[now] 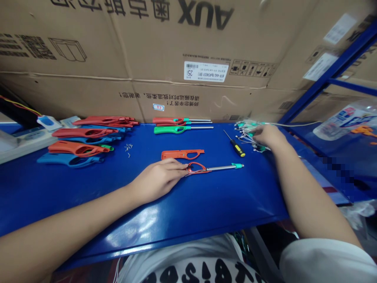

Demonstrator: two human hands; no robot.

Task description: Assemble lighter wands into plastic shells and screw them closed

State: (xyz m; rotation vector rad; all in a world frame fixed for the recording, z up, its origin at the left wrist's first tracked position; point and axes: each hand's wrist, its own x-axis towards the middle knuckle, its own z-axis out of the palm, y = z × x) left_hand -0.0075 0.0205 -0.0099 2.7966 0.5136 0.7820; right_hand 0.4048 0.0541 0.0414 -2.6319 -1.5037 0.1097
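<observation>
My left hand is closed on the handle of an orange gas lighter, which lies on the blue table. Its long metal tube points right and ends in a green tip. Just behind it lies a separate orange handle shell half. At the back right, my right hand dips its bent fingers into a heap of small green parts with white wires. Whatever those fingers pinch is hidden. A yellow and black screwdriver rests left of the heap.
Stacked red, orange and blue lighter shells lie at the left, with small screws beside them. A red lighter and a green lighter lie against the cardboard. A power strip is far left; a blue post stands right.
</observation>
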